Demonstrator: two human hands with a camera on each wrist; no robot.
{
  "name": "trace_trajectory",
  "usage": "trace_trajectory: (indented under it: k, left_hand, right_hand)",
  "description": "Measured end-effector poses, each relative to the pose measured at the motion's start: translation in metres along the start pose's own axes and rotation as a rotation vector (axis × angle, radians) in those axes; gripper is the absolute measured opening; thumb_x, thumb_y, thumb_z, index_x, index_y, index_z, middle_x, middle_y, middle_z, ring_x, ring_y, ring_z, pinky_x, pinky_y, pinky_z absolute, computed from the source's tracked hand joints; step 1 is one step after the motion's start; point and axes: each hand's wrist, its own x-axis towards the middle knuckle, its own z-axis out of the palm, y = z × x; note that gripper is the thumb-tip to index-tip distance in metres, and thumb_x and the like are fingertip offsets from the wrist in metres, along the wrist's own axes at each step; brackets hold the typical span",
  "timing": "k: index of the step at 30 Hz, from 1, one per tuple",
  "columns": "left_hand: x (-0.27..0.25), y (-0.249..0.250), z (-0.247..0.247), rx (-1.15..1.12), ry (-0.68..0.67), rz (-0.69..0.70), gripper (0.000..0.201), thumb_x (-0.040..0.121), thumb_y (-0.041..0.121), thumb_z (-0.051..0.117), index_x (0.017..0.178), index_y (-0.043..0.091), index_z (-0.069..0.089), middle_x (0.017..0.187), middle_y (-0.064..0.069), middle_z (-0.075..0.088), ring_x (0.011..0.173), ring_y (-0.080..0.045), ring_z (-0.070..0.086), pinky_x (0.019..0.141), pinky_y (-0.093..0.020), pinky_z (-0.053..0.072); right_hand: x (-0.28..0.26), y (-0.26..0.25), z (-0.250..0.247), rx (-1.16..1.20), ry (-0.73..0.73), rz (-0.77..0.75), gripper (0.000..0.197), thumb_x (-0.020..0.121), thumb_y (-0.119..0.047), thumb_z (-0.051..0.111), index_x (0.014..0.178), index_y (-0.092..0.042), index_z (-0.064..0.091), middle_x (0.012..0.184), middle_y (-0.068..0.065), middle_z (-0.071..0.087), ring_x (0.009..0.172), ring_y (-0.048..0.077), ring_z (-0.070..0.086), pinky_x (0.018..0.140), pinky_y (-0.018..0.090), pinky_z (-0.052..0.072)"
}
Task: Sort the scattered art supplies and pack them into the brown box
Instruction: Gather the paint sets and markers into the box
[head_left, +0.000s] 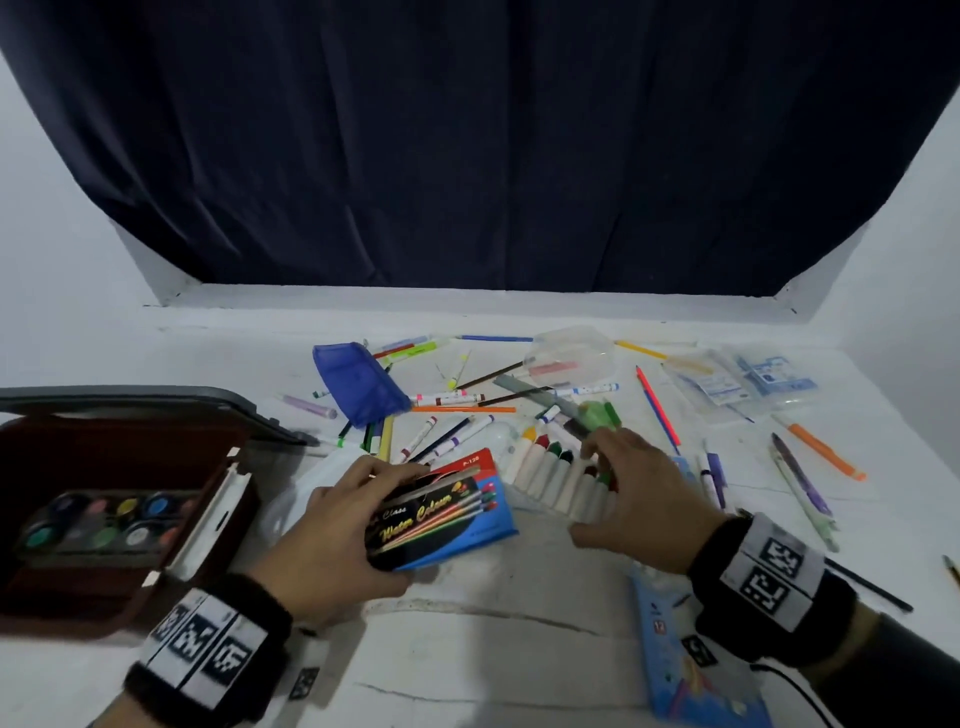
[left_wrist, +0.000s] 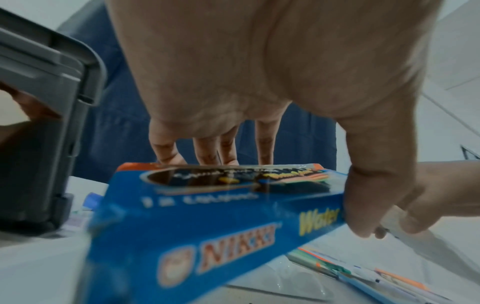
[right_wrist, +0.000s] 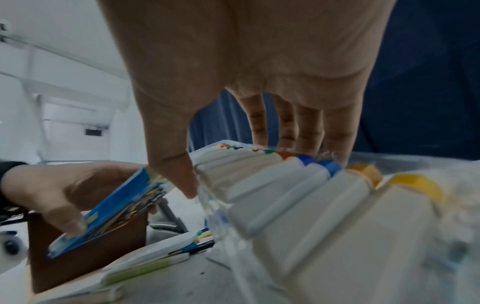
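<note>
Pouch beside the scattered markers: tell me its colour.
The pouch is see-through blue; head view shows it best.

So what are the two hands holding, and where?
Left hand grips the blue water colour box by its long edges. Right hand grips the clear tray of paint tubes at one end.

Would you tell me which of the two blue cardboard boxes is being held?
The water colour box, gripped by the left hand; the other blue box lies untouched under the right wrist.

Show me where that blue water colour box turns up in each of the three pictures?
Head: blue water colour box low centre, in the left hand.
Left wrist: box fills lower centre.
Right wrist: box lower left, edge-on.
Shared landmark: the brown box beside it.
</note>
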Motion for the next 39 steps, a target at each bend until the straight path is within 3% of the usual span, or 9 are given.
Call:
trace_trajectory:
  k: [6, 11, 15, 20, 24, 27, 31, 36, 39]
  left_hand:
    - [-0.023, -0.003, 0.003, -0.044, 0.09, -0.038, 0.093, 0.055, 0.048, 0.084, 0.138, 0.046, 0.044, 0.119, 0.021, 0.047, 0.113, 0.0, 0.055, 0.099, -0.031, 0.049]
    - [-0.04, -0.006, 0.005, -0.038, 0.084, -0.061, 0.091, 0.054, 0.051, 0.088, 0.136, 0.045, 0.048, 0.115, 0.022, 0.049, 0.111, 0.002, 0.055, 0.097, -0.02, 0.047]
    - [-0.049, -0.01, 0.014, -0.076, 0.031, -0.1, 0.092, 0.052, 0.044, 0.09, 0.134, 0.048, 0.048, 0.115, 0.022, 0.05, 0.11, 0.005, 0.054, 0.096, -0.013, 0.044]
    - [-0.047, -0.014, 0.018, -0.123, 0.012, -0.115, 0.091, 0.05, 0.042, 0.091, 0.131, 0.048, 0.051, 0.113, 0.02, 0.054, 0.11, -0.001, 0.058, 0.097, -0.023, 0.049]
    - [-0.045, -0.013, 0.018, -0.163, -0.017, -0.11, 0.091, 0.05, 0.033, 0.093, 0.13, 0.05, 0.053, 0.116, 0.019, 0.054, 0.111, 0.001, 0.059, 0.098, -0.021, 0.049]
    - [-0.043, -0.011, 0.017, -0.181, -0.048, -0.085, 0.089, 0.052, 0.031, 0.092, 0.13, 0.05, 0.053, 0.118, 0.02, 0.052, 0.114, 0.001, 0.057, 0.099, -0.017, 0.046]
    - [-0.034, -0.005, 0.019, -0.109, -0.064, -0.055, 0.087, 0.055, 0.04, 0.09, 0.131, 0.053, 0.05, 0.119, 0.028, 0.046, 0.116, 0.007, 0.052, 0.101, -0.015, 0.043]
    - [-0.025, -0.002, 0.027, 0.001, -0.097, -0.05, 0.085, 0.056, 0.053, 0.082, 0.129, 0.063, 0.039, 0.119, 0.027, 0.041, 0.115, 0.01, 0.042, 0.106, -0.034, 0.039]
    - [-0.025, -0.001, 0.034, 0.076, -0.14, -0.082, 0.087, 0.061, 0.055, 0.079, 0.137, 0.057, 0.037, 0.119, 0.024, 0.037, 0.113, 0.009, 0.038, 0.108, -0.036, 0.034]
  right_hand:
    - [0.005, -0.024, 0.018, -0.185, -0.153, -0.176, 0.071, 0.056, -0.054, 0.071, 0.114, -0.032, 0.037, 0.106, -0.009, 0.037, 0.092, 0.016, 0.051, 0.076, 0.04, 0.05]
    - [0.007, -0.023, 0.026, -0.282, -0.25, -0.259, 0.075, 0.063, -0.049, 0.074, 0.124, -0.032, 0.035, 0.109, -0.01, 0.034, 0.094, 0.012, 0.048, 0.07, 0.029, 0.043]
    - [0.004, -0.023, 0.029, -0.307, -0.31, -0.301, 0.072, 0.065, -0.046, 0.074, 0.125, -0.031, 0.036, 0.108, -0.009, 0.034, 0.089, 0.012, 0.046, 0.068, 0.027, 0.041]
    - [0.001, -0.02, 0.032, -0.372, -0.327, -0.278, 0.071, 0.065, -0.043, 0.076, 0.123, -0.029, 0.037, 0.108, -0.007, 0.035, 0.086, 0.013, 0.044, 0.063, 0.026, 0.033]
    - [-0.003, -0.02, 0.034, -0.391, -0.316, -0.286, 0.068, 0.068, -0.042, 0.076, 0.122, -0.029, 0.038, 0.108, -0.007, 0.034, 0.082, 0.013, 0.036, 0.06, 0.024, 0.027]
    - [-0.005, -0.021, 0.034, -0.419, -0.302, -0.32, 0.067, 0.07, -0.044, 0.073, 0.125, -0.03, 0.037, 0.113, -0.006, 0.037, 0.089, 0.013, 0.039, 0.072, 0.028, 0.033]
    - [-0.006, -0.024, 0.041, -0.398, -0.3, -0.33, 0.065, 0.073, -0.053, 0.069, 0.126, -0.026, 0.042, 0.117, -0.005, 0.043, 0.101, 0.016, 0.048, 0.082, 0.032, 0.044]
    - [-0.003, -0.028, 0.06, -0.286, -0.301, -0.278, 0.065, 0.071, -0.048, 0.073, 0.126, -0.025, 0.047, 0.117, -0.008, 0.046, 0.102, 0.013, 0.052, 0.087, 0.033, 0.05]
    - [0.0, -0.027, 0.074, -0.205, -0.327, -0.243, 0.053, 0.07, -0.04, 0.074, 0.115, -0.024, 0.052, 0.109, -0.008, 0.048, 0.095, 0.012, 0.052, 0.083, 0.031, 0.05]
